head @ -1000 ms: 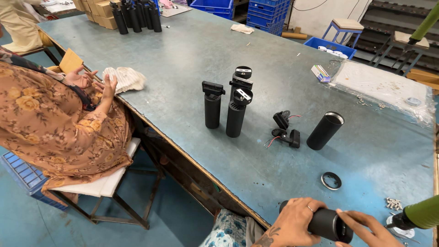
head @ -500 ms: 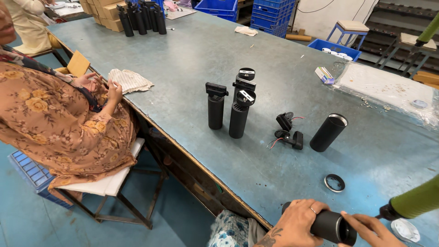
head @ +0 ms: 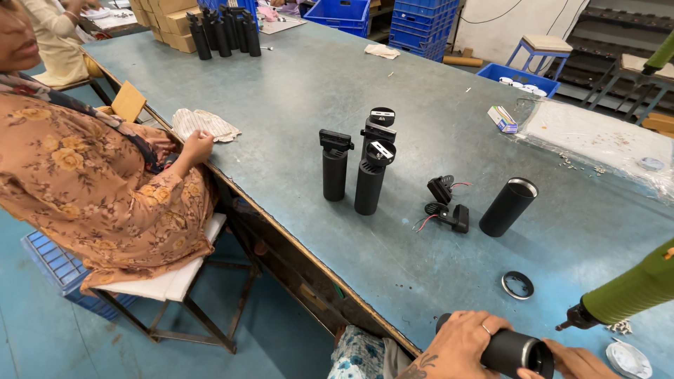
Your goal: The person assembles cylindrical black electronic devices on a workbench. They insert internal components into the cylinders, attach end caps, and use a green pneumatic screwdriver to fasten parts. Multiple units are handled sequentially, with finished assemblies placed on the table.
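While the left hand (head: 460,345) stays clamped round a black cylindrical housing (head: 507,351) at the desk's near edge, the right hand (head: 572,361) has moved to pinch its open end, beside the green screwdriver (head: 632,291).

1. The black cylinder housing (head: 509,351) lies on its side at the near table edge, clasped by both hands.
2. It is matte black with a smooth wall.
3. Its open round end, rimmed in bright metal, faces right.

Single head camera looking down across table (head: 295,91), hands (head: 456,347) near bottom edge; far end distant.
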